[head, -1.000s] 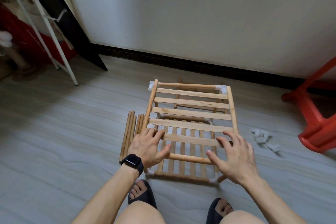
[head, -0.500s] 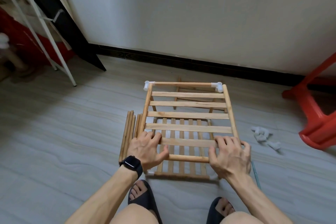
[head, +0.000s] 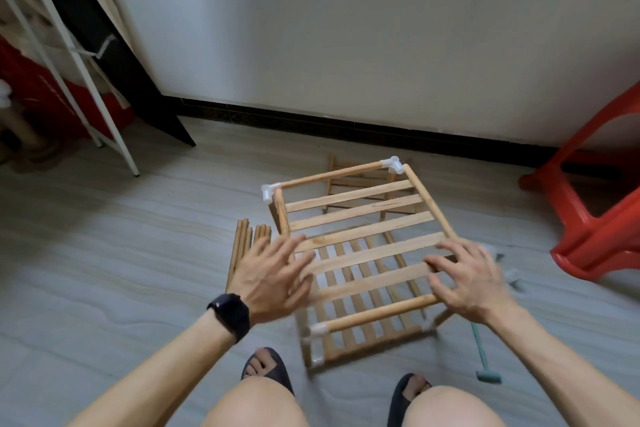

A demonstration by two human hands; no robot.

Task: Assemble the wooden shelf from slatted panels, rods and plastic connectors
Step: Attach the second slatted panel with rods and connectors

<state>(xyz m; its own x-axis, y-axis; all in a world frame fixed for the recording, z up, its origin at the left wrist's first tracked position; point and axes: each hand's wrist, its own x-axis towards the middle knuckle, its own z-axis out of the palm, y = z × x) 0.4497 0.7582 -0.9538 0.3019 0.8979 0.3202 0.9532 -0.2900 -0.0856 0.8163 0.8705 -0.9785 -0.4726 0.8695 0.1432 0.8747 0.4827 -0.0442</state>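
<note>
The partly built wooden shelf [head: 360, 215] stands on the floor in front of my knees, turned at an angle. Its top slatted panel sits above a lower slatted panel [head: 349, 333], joined by white plastic connectors [head: 391, 163] at the corners. My left hand [head: 273, 274], wearing a black watch, is blurred with fingers spread over the panel's left edge, gripping nothing. My right hand [head: 464, 277] curls over the slats and rail at the near right corner. Loose rods [head: 242, 246] lie on the floor to the left of the shelf.
Another slatted panel [head: 346, 180] lies flat behind the shelf. Spare connectors [head: 512, 276] and a green mallet [head: 483, 357] lie to the right. A red plastic stool [head: 595, 218] stands far right. A white rack [head: 86, 80] and a black board [head: 131, 73] lean at the left, against the wall.
The shelf has swung clockwise, so its far edge now points up and right. My left hand has let go of the near left rail and spread open; my right hand stays on it.
</note>
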